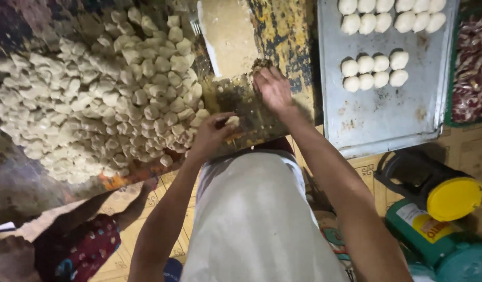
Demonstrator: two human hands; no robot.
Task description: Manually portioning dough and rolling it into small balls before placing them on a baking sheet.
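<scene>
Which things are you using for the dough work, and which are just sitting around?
In use:
left hand holding a dough piece
right hand pressing on the table
heap of dough pieces
dough slab
metal tray of dough balls

Just lying about:
green jug with yellow lid
red patterned cloth

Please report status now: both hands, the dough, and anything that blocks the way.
Left hand pinches small pale dough piece. Right hand flat on worn dark table. Big heap of cut dough pieces beside left hand; nothing blocking.
</scene>
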